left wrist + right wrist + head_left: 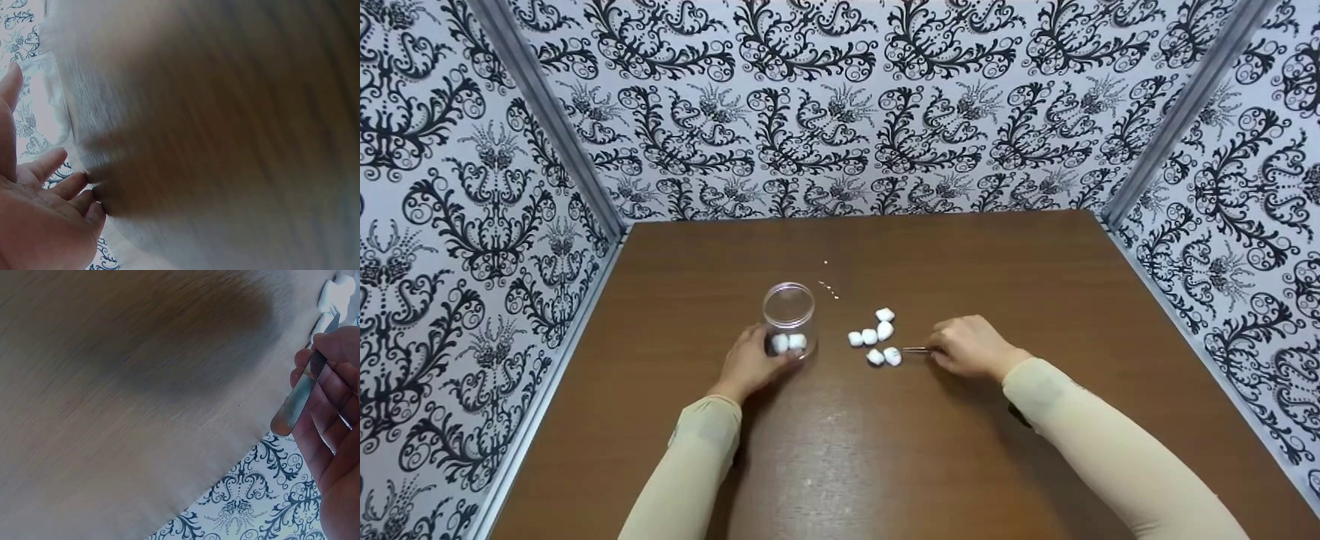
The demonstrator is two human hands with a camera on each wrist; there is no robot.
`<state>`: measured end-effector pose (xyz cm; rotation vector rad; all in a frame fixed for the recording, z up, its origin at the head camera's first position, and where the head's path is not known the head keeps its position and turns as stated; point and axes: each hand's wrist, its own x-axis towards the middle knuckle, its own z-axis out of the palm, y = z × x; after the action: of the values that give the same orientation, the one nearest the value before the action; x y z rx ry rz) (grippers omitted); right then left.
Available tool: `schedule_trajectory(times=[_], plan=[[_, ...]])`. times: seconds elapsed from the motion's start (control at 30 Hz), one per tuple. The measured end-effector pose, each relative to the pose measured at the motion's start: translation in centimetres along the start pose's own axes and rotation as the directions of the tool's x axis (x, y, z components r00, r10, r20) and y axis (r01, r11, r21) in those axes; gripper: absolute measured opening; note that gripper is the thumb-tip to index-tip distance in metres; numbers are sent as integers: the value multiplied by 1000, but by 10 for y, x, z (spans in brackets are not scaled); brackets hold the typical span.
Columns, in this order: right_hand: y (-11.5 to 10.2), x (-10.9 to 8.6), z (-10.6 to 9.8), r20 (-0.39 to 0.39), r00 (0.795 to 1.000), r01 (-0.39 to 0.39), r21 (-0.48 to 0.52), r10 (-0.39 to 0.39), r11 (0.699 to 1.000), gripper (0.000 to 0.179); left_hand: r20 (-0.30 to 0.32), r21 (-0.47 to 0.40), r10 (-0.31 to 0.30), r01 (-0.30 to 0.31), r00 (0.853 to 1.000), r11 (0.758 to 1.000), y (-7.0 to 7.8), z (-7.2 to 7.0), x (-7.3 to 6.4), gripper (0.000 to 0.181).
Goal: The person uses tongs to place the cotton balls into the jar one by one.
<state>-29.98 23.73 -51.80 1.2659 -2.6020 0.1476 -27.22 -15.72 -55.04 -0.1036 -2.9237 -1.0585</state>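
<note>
Tweezers [295,406] look shiny metal — tabletop [825,457], glossy wood.

The bench [825,465] is looked down on from head height, with the patterned rear wall [840,112] faced. The left hand [42,225] and right hand [340,464] are seen close up from their wrists; the tweezers [298,400] are shared by head and right-wrist views.

A booth-like workspace, not clearly home or lab: a brown wood-grain tabletop [825,480] enclosed by black-and-white scroll-patterned walls [840,112] with grey corner posts [549,112].
</note>
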Motion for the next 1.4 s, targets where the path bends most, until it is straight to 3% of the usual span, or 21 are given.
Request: schedule_trajectory(times=[0.4,0.63,1.4], plan=[[0,0,1,2,1000,4,-9,-4,1000,3,6,0,4,-4,1000,1000,0,0,0,70],[2,-1,2,-38,999,13,-26,-14,1000,6,12,-1,3,-3,1000,1000,0,1,0,72],[10,6,-20,-95,995,24,-44,-29,999,7,15,-4,-9,9,1000,1000,0,1,0,72]])
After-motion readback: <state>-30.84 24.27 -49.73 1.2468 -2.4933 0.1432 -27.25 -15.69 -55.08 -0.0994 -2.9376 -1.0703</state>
